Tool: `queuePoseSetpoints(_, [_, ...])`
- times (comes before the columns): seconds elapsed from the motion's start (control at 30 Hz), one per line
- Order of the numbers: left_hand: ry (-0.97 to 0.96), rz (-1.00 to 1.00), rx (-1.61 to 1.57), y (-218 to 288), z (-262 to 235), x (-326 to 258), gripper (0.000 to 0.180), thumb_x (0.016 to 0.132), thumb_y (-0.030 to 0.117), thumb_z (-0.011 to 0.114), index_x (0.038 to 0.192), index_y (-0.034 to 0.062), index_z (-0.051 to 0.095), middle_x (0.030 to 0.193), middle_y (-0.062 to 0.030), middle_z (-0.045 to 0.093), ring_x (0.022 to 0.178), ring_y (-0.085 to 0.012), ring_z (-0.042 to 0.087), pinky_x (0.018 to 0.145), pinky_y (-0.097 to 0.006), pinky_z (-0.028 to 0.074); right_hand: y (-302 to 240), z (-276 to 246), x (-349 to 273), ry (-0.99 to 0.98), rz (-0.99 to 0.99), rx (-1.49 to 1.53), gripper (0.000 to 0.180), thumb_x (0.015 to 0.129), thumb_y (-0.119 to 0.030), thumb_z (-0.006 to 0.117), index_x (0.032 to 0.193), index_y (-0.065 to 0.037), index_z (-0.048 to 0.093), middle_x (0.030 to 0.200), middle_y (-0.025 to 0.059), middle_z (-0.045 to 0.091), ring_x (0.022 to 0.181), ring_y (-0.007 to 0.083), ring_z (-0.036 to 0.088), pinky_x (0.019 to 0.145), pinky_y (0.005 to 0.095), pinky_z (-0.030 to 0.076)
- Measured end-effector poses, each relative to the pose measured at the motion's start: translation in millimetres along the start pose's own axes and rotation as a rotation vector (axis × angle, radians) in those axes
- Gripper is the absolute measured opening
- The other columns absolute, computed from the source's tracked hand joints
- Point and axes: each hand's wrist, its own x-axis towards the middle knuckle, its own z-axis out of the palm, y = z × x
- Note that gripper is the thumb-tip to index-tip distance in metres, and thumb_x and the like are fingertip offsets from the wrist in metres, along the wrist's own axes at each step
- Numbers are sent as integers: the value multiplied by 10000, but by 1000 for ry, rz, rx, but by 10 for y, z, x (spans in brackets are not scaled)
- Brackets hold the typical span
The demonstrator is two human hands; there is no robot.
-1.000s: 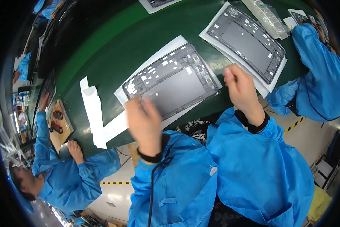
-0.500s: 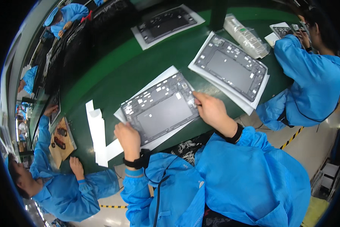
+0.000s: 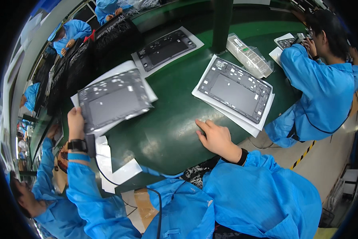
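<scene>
Head view: left hand gripping grey panel on white sheet.

Left hand reaching up and forward at picture's left, fingers curling in closed grip, thumb side facing up, dark band circling wrist. Left forearm in blue sleeve rising steeply from lower edge. Right hand lying palm down, fingers spreading flat and pointing left, gripping nothing. Dark band at right wrist, blue sleeve bending at elbow.
</scene>
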Motion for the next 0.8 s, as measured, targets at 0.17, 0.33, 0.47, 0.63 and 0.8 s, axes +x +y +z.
queuePoseSetpoints(0.17, [35,-44,12,-1275,-484,1640,238,1009,199,490,1019,22,649,835,-30,634,691,-152,575,579,-328,471,12,63,-30,114,-58,-59,311,856,-215,675,1154,-125,671,804,48,588,596,223,639,486,357,506])
queuePoseSetpoints(0.33, [-96,444,1585,-2017,-511,2722,225,896,153,534,988,-1,670,1044,-227,680,1029,-373,650,894,-456,521,6,45,6,117,-81,-140,301,829,-196,669,1112,-93,680,769,37,585,583,179,635,476,317,496])
queuePoseSetpoints(0.47, [402,67,1030,-1721,226,2585,385,854,276,630,1099,-20,614,1081,-232,681,1043,-396,653,929,-469,517,7,34,22,82,-80,-174,299,820,-186,670,1098,-79,683,769,26,586,564,157,617,459,300,482])
queuePoseSetpoints(0.63, [-279,366,606,-127,1741,2108,425,939,377,550,886,-32,647,799,-234,666,634,-351,680,550,-438,536,23,46,14,36,-81,-174,317,812,-179,673,1107,-63,673,766,21,580,569,153,613,463,301,490])
queuePoseSetpoints(0.8, [-312,210,809,636,2876,1400,433,915,333,524,1026,-42,710,1092,-237,695,986,-372,691,873,-435,542,50,62,-6,51,-115,-130,328,801,-176,681,1103,-52,658,773,23,578,603,155,624,478,304,501])
